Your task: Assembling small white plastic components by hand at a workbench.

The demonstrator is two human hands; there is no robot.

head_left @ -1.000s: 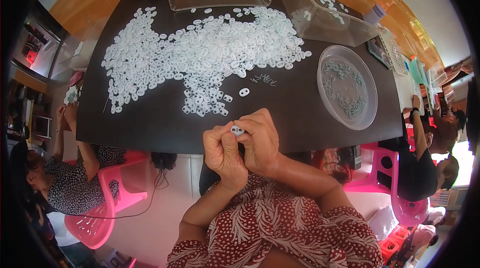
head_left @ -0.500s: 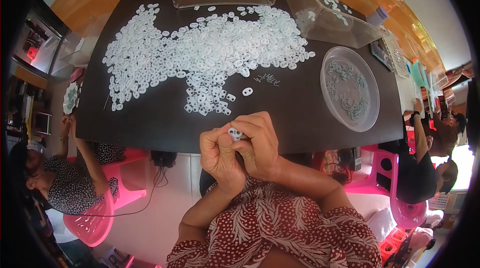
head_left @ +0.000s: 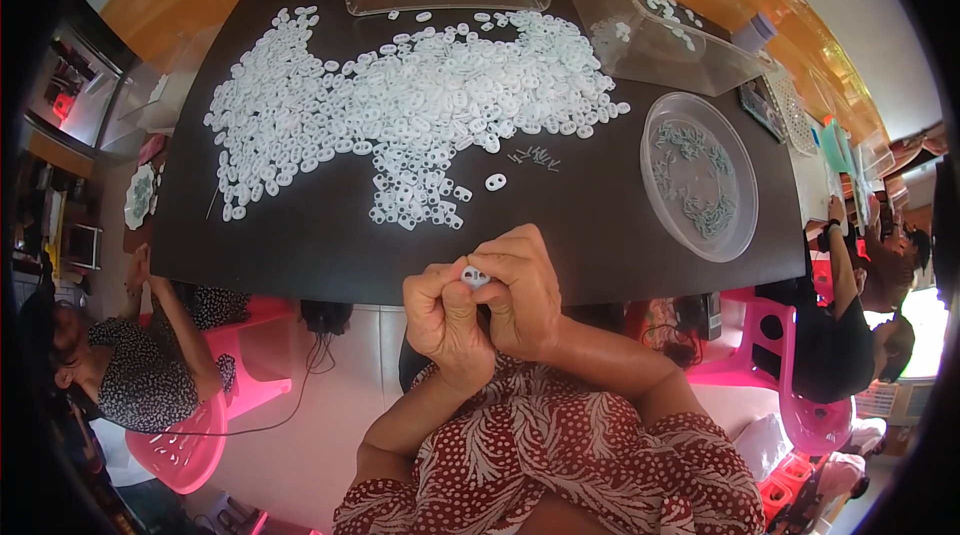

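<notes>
Plastic seems to be the stuff of the small two-holed white oval piece (head_left: 475, 277) between your hands, so expect it to be light, stiff and smooth, inclined to slip if your skin is damp. It probably won't break under a normal pinch, though any thin wall around its holes would be the weak spot. Take hold by the rounded rim, thumb against finger, leaving the two dark holes uncovered.

You have it at the meeting of your fingertips: your left hand (head_left: 442, 320) grips it from the left, thumb raised against its lower side, and your right hand (head_left: 522, 295) pinches it from the right, its fingers curled. Neither hand is free. From above, the piece appears just inside the near edge of the dark table (head_left: 600, 255); its height over the surface you can't judge from this view.

Beyond your knuckles, toward the far edge, lies a broad heap of similar white pieces (head_left: 450, 85), with one loose oval piece (head_left: 495, 182) nearer you, a few grey pins (head_left: 535, 158) just beyond it, and a round clear tray (head_left: 715, 253) of more pins by the right edge.
</notes>
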